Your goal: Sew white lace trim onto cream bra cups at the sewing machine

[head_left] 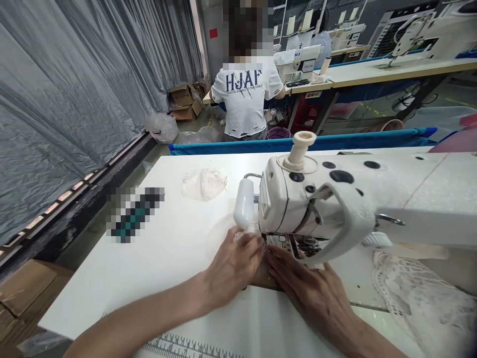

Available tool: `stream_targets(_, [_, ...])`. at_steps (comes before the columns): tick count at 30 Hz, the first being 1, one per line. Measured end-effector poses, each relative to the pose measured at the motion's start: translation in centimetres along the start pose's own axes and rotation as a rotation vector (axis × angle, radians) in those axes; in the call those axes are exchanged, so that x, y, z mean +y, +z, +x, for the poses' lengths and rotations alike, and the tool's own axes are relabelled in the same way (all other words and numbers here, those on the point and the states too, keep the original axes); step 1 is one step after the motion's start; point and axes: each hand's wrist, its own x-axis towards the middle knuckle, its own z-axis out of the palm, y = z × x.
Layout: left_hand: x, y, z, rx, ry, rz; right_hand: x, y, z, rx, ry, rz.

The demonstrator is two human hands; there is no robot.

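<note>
A white sewing machine stands on the table, its head above both hands. My left hand is closed just left of the needle area, fingers bent onto a bit of sheer whitish lace fabric, most of which is hidden. My right hand lies with fingers stretched out and close together, their tips beside the presser foot; the machine's arm partly covers them. A white rounded lamp hangs directly over my left fingers. The needle tip is too small to make out.
A small lace piece rests on the white tabletop. More white lace lies at the right. Printed ruler markings run along the near edge. Ahead, a person in a white shirt sits at another machine; cardboard boxes stand beyond.
</note>
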Motion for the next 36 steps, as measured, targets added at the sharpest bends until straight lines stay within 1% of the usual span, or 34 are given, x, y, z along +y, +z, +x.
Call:
stream_targets(3, [1.5,0.0,-1.2,0.046,0.057,0.075,-0.1,-0.2,-0.1,0.03,-0.009,0.019])
stream_targets(6, [2.1,0.3,-1.4,0.06,0.064,0.118,-0.2,-0.3,-0.1,0.044,-0.01,0.038])
stream_targets(11, [2.1,0.5,-1.3,0.055,0.039,0.145,0.0,-0.1,-0.3,0.049,-0.031,0.04])
stream_targets(16, [1.9,1.0,-1.3,0.06,0.037,0.221,0.2,0.0,-0.3,0.071,-0.026,0.041])
stream_targets(20, [1.8,1.6,-1.2,0.093,0.031,0.312,0.1,-0.3,0.0,0.086,0.001,0.058])
stream_targets(22, [1.7,1.9,-1.2,0.101,0.032,0.356,0.1,-0.4,0.1,0.097,0.026,0.079])
stream_targets(24, [1.8,2.3,-1.4,0.133,0.03,0.387,0.1,-0.2,0.1,0.095,0.062,0.097])
stream_targets(26, [2.5,3.0,-2.1,0.179,0.019,0.406,0.3,0.2,-0.1,0.087,0.108,0.09])
stream_targets(27, [3.3,3.4,-2.7,0.193,0.013,0.403,0.3,0.3,-0.2,0.085,0.134,0.077])
stream_targets(28, [4.2,3.8,-3.5,0.193,-0.008,0.39,0.2,0.5,-0.4,0.076,0.16,0.067])
stream_targets(30, [6.6,4.3,-5.3,0.186,-0.029,0.316,-0.2,0.5,-0.7,0.016,0.203,0.079])
stream_targets(31, [7.8,4.1,-6.2,0.182,-0.024,0.25,-0.6,0.4,-0.8,-0.033,0.217,0.104])
stream_targets(33, [9.6,3.1,-7.6,0.179,0.053,0.085,-1.5,0.0,-1.0,-0.15,0.235,0.201])
stream_targets(34, [9.9,2.1,-7.8,0.154,0.063,0.015,-2.0,-0.2,-1.0,-0.2,0.246,0.27])
stream_targets(35, [9.7,1.1,-7.6,0.137,0.02,-0.029,-2.5,-0.4,-1.1,-0.233,0.26,0.348])
stream_targets(36, [9.1,0.0,-7.2,0.072,-0.012,-0.044,-2.8,-0.6,-1.1,-0.255,0.281,0.435])
